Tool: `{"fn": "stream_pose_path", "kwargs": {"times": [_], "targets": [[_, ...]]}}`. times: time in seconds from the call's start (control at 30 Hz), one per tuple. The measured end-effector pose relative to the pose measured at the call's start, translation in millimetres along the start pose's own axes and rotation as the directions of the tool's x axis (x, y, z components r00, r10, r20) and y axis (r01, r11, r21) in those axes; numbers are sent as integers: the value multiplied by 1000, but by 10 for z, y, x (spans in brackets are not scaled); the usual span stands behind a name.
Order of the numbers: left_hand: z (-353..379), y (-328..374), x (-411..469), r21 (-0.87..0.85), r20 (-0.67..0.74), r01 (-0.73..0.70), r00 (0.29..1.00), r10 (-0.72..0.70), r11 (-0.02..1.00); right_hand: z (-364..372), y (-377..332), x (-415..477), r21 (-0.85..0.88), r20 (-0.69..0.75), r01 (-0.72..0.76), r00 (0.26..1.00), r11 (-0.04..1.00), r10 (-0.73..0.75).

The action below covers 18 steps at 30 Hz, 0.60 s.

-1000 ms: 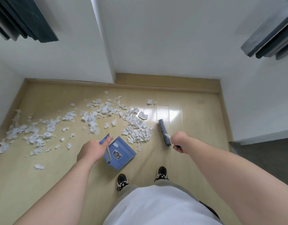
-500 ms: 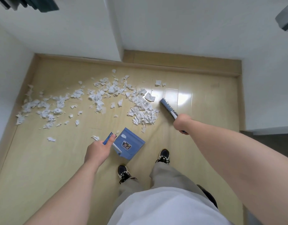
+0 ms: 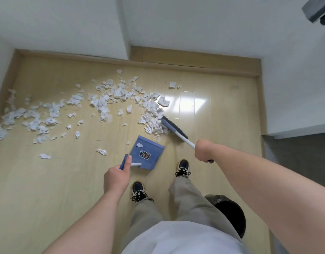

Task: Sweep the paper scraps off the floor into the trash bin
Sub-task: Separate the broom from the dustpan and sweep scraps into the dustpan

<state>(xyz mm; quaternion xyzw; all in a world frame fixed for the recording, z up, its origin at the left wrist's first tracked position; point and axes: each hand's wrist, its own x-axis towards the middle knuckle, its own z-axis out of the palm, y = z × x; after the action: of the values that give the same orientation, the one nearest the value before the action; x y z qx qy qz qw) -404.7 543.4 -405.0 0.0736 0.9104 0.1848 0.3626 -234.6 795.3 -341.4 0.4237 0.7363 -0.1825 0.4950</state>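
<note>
Across the glossy pale wood floor [image 3: 48, 198], scraps [image 3: 103, 103] lie strewn from the left wall to the middle, under white walls [image 3: 194, 24]. The left hand [image 3: 116, 177] grips the dustpan [image 3: 149, 153] handle; one scrap lies on the pan. The brush [image 3: 173, 128] touches the pile's right edge, and the right hand [image 3: 204, 150] is clenched round its handle. The bin [image 3: 229, 215] stands at lower right.

White torn paper scraps [image 3: 103, 105] lie on the wood floor [image 3: 66, 180], spread from 9 to 12 o'clock of the blue dustpan [image 3: 147, 153]. One small scrap sits in the dustpan. The blue broom [image 3: 173, 129] is at its 2 o'clock, bristles touching a thick heap. The trash bin [image 3: 229, 213], lined with a black bag, stands at 5 o'clock.
</note>
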Motion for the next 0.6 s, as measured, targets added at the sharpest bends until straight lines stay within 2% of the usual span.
{"fn": "stream_pose_path", "kwargs": {"times": [0.23, 0.4, 0.6], "targets": [[-121, 26, 134, 54, 7, -64, 998, 64, 996, 250, -174, -476, -13, 34, 79, 996, 997, -79], [-165, -7, 141, 87, 23, -90, 996, 88, 992, 224, -172, -705, -53, 42, 86, 996, 995, -84], [-165, -42, 36, 54, 38, -102, 994, 100, 993, -100, 77, -819, 84, 19, 19, 1000, 996, -21]]}}
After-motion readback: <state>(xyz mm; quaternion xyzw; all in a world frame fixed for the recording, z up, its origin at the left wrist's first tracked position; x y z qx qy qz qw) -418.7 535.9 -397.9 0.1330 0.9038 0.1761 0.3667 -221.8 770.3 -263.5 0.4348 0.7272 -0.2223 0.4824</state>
